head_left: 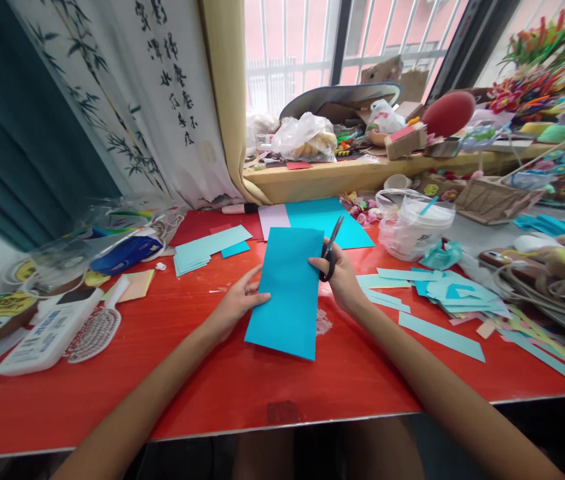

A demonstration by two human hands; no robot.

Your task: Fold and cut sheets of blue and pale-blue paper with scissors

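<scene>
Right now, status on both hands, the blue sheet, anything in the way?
Left hand pinching blue sheet at its left edge. Right hand on the opposite edge, also holding scissors. Only hands overlap the sheet; pale strip beside right forearm.

On my feed I see a plain bright-blue sheet [287, 293], black-handled scissors [331, 252], a red surface [187, 400], pale aqua strips [442, 337], a dark teal curtain [22, 133] and a white hanging [127, 73] patterned with dark bamboo [78, 47] and black characters [181, 88].
</scene>
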